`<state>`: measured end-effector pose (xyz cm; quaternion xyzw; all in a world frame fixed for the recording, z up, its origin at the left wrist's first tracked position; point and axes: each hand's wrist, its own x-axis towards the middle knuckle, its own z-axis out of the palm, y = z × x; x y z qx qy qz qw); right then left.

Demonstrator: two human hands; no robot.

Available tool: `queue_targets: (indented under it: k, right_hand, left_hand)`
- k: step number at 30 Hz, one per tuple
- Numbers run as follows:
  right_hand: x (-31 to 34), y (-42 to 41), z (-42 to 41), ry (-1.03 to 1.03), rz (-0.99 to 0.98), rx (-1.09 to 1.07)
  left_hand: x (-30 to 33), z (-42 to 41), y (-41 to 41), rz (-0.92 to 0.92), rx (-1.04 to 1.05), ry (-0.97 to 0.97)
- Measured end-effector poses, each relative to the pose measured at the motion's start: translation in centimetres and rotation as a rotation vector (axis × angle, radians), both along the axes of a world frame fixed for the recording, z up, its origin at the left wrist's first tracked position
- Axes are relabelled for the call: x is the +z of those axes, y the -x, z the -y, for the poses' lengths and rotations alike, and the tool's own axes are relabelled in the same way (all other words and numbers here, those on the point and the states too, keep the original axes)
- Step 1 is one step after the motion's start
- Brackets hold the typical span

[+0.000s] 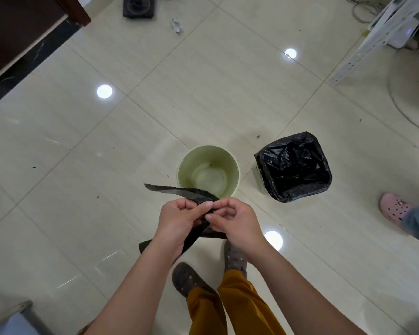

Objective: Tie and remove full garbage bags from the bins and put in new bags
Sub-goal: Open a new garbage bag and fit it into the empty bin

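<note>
Pinched at one spot between both hands, left hand (pixel 179 220) and right hand (pixel 232 220), thumbs and curled fingers meeting close together: a new black garbage bag (pixel 179 189), folded flat, one strip curving away left, the rest trailing down under the wrists. Held near the centre, directly above an unlined pale green round bin (pixel 208 171) standing on the floor just beyond. To the right of it, just beside, a square bin (pixel 257 172) already dressed in a black liner (pixel 293 165), rim folded over the edge. Likely step in hand: rubbing the thin film apart to find the mouth. Risks from here, judged only from the layout: layers clinging and refusing to separate; thin plastic tearing if pulled hard at so narrow a pinch; the closed end being worked by mistake; the trailing tail snagging underfoot by the dark perforated clogs (pixel 186 279); a light, empty bin tipping or skating on slick tile when the bag goes in. Underfoot, glossy cream floor tiles (pixel 203 93) set on the diagonal, mirroring ceiling lights and flecked with small dark debris. Far centre, a crumpled scrap of paper (pixel 176 25) and a black box-like object (pixel 138 7). Far left, dark wooden furniture (pixel 22 25); far right, a white perforated frame (pixel 377 37) amid cables. At the right edge, another person's pink clog (pixel 394 209).
</note>
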<state>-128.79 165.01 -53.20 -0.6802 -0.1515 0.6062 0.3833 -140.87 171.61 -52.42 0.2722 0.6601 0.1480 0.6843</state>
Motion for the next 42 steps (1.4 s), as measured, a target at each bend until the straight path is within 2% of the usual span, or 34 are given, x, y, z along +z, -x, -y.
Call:
queue_targets:
  k: [2,8,13,18,22,24,28,37,42]
  right_hand:
    - [0.1,0.0,-0.1,-0.004,-0.011,-0.013]
    - [-0.3,-0.4,-0.3,0.013,-0.006,-0.060]
    - [-0.4,-0.4,-0.6,-0.006,0.022,-0.052]
    - [-0.6,-0.7,-0.7,-0.020,0.079,-0.068]
    - [-0.9,-1.1,-0.6,-0.013,0.079,-0.122]
    - [-0.9,-1.2,-0.6,-0.004,0.084,-0.156]
    - [-1.1,-1.6,-0.6,-0.003,0.111,-0.194]
    - [-1.3,-1.4,-0.4,-0.010,0.159,-0.244]
    - [-1.1,-1.6,-0.1,-0.049,0.176,-0.132]
  left_hand:
    - [-0.1,-0.1,0.1,-0.032,0.010,0.001]
    - [0.0,-0.4,0.4,0.035,0.078,0.045]
    - [-0.1,-0.6,0.6,-0.016,0.054,0.026]
    - [-0.2,-0.8,1.3,-0.072,0.014,-0.017]
    - [-0.2,-0.7,1.8,-0.189,-0.165,-0.106]
    - [-0.4,-0.7,2.1,-0.214,-0.145,-0.120]
    - [-0.5,-0.8,2.8,-0.159,-0.003,-0.066]
    - [-0.4,-0.8,3.1,-0.121,0.180,-0.024]
    - [0.0,-0.8,3.3,-0.053,0.059,0.030]
